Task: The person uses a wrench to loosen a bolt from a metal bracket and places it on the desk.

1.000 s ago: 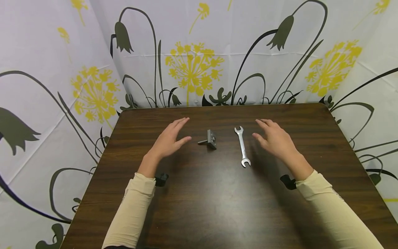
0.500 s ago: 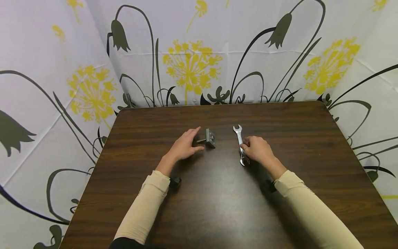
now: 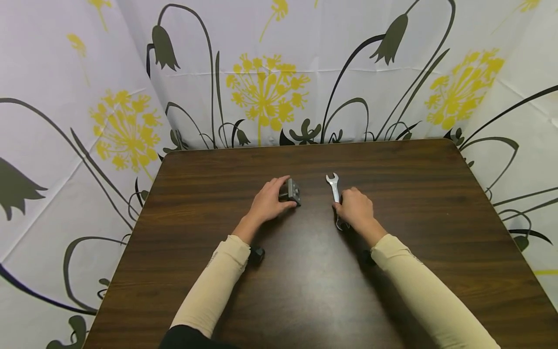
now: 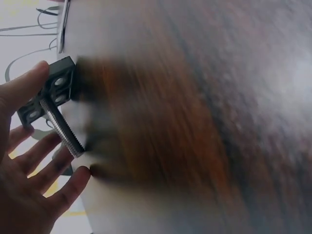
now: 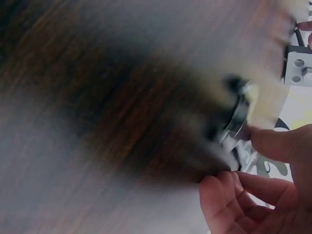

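Note:
My left hand (image 3: 267, 201) is around a small grey metal plate (image 3: 294, 191) that stands on edge on the table. In the left wrist view the thumb and index finger lie at opposite edges of the plate (image 4: 66, 73). A threaded bolt (image 4: 63, 129) sticks out of it toward the palm. To the right lies a silver open-end wrench (image 3: 333, 186). My right hand (image 3: 356, 208) pinches the wrench near its lower half, covering part of the shaft. The right wrist view shows the wrench (image 5: 239, 114) blurred, between thumb and fingertips.
The dark wooden table (image 3: 305, 281) spreads around both hands. Its far edge meets a white curtain (image 3: 335, 29) printed with yellow and grey-green flowers. Dark wrist cameras sit under both wrists, the left camera (image 3: 256, 255) just above the table.
Both hands have moved inward from their spread positions. The left has reached the plate and closed around it; the right has come down onto the wrench and gripped it.

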Demonstrator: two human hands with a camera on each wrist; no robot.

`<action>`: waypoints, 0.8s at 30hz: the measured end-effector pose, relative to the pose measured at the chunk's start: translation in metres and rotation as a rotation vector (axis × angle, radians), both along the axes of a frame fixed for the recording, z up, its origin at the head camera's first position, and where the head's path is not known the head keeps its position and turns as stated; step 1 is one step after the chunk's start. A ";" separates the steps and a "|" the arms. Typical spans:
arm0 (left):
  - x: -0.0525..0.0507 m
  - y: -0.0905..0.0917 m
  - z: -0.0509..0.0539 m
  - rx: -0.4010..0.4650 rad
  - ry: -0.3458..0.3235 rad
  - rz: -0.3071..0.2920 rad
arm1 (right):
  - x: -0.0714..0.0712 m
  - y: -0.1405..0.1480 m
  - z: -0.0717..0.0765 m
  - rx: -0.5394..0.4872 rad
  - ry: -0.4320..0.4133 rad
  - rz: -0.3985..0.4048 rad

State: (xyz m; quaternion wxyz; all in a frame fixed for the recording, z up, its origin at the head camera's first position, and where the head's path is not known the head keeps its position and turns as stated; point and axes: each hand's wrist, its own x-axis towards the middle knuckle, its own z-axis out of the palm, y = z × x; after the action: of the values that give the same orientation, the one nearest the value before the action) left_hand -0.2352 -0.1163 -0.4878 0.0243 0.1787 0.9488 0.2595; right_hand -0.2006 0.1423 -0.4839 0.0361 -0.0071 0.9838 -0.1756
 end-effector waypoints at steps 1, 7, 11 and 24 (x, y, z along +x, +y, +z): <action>0.000 0.001 0.000 0.000 0.001 0.002 | 0.000 0.000 0.000 0.007 0.007 0.002; 0.000 0.005 0.003 -0.020 -0.009 0.015 | 0.002 -0.001 0.003 0.050 0.029 0.009; 0.001 0.006 0.004 -0.049 -0.022 0.037 | 0.004 0.000 0.006 0.055 -0.031 0.034; 0.007 0.004 0.004 -0.008 0.001 0.039 | 0.002 0.000 0.012 -0.025 -0.262 0.044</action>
State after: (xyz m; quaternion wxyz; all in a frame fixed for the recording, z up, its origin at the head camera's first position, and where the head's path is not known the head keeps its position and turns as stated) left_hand -0.2279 -0.1120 -0.4836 0.0196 0.1603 0.9530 0.2562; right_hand -0.1982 0.1427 -0.4720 0.1683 -0.0062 0.9679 -0.1864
